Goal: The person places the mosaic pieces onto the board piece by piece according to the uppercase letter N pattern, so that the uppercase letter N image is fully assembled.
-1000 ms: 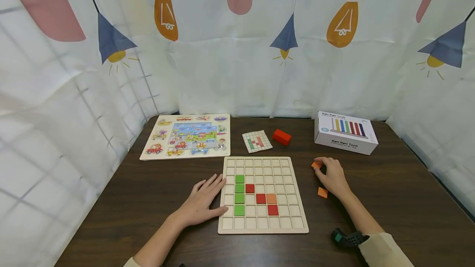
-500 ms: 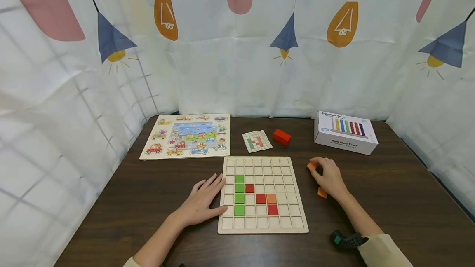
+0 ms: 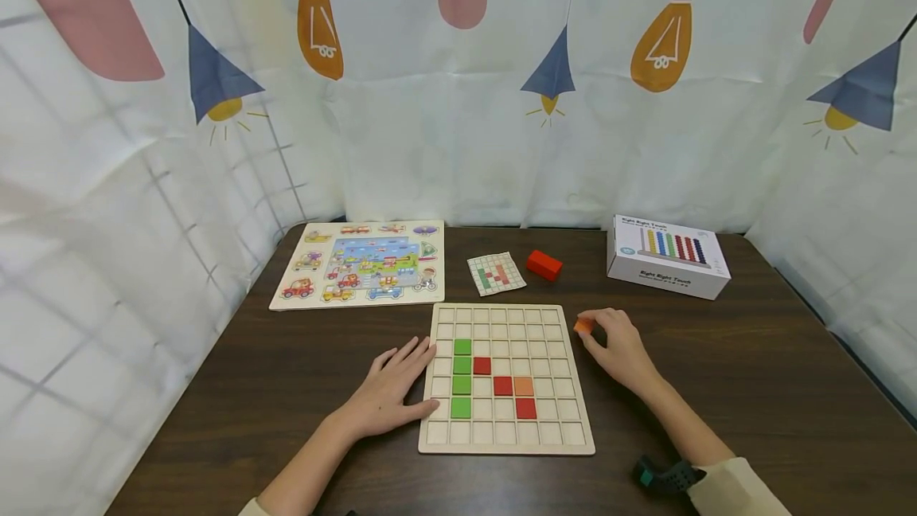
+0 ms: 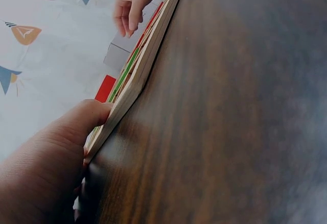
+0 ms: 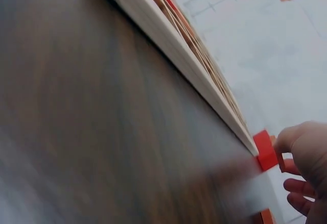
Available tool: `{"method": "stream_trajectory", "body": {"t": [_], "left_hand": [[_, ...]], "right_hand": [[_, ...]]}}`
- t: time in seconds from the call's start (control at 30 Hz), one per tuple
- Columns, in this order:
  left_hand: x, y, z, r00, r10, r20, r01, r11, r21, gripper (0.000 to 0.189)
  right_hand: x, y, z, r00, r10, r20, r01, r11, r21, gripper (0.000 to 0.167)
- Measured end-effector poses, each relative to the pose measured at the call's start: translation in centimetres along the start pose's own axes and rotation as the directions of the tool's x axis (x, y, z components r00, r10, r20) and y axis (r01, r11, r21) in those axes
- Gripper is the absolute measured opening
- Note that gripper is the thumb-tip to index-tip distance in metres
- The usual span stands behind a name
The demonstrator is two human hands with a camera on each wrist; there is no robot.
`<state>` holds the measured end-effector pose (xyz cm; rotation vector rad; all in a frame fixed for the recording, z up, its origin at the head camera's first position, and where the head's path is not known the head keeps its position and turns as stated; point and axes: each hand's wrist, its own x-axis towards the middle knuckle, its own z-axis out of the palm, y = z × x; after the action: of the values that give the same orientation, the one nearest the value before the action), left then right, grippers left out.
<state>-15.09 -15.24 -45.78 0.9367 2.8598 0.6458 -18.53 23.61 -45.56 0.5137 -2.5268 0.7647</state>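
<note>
A wooden grid board [image 3: 494,449] lies flat on the dark table, holding a column of green tiles [image 3: 462,365], several red tiles [image 3: 503,386] and one orange tile [image 3: 523,386]. My left hand [image 3: 387,388] rests at the board's left edge, fingers spread, thumb over the rim. Just off the board's upper right edge, my right hand [image 3: 623,353] pinches an orange square tile [image 3: 583,326] between thumb and fingertips. Another orange tile [image 5: 265,217] shows low in the right wrist view; in the head view my right hand and forearm cover its place.
Behind the board lie a small pattern card [image 3: 496,274] and a red block [image 3: 544,265]. A vehicle picture puzzle [image 3: 286,299] is at the back left, a white box [image 3: 668,277] at the back right. A printed curtain [image 3: 458,150] hangs behind the table.
My right hand has carried the pinched orange tile leftward to beside the board. The other orange tile has gone out of sight behind the right hand in the head view. The left hand keeps its place.
</note>
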Motion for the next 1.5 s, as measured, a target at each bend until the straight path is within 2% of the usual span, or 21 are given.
{"method": "stream_trajectory", "body": {"t": [0.17,0.33,0.63,0.97,1.2,1.5], "left_hand": [[0.0,0.0,0.0,1.000,-0.006,0.004,0.006,1.000,0.002,0.080],[0.0,0.0,0.0,1.000,-0.018,0.023,0.018,1.000,0.002,0.081],[-0.1,0.0,0.0,1.000,-0.012,0.011,0.012,1.000,-0.007,0.080],[0.0,0.0,-0.1,0.999,-0.024,0.031,0.024,1.000,-0.002,0.081],[0.0,0.0,0.0,1.000,-0.010,0.009,0.011,1.000,-0.004,0.080],[0.1,-0.1,0.1,1.000,0.010,-0.001,-0.010,1.000,0.007,0.080]], "right_hand": [[-0.2,-1.3,0.3,0.998,-0.065,0.026,0.065,0.998,0.016,0.025],[-0.5,-2.4,0.7,0.994,-0.091,0.063,0.088,0.995,0.048,0.028],[-0.6,-3.6,1.6,0.981,-0.183,0.068,0.178,0.981,0.072,0.023],[-0.7,-5.2,2.2,0.971,-0.174,0.163,0.151,0.978,0.147,0.022],[-0.8,-5.7,3.1,0.957,-0.243,0.156,0.217,0.961,0.169,0.022],[-0.8,-6.3,3.6,0.953,-0.255,0.167,0.228,0.960,0.161,0.019]]}}
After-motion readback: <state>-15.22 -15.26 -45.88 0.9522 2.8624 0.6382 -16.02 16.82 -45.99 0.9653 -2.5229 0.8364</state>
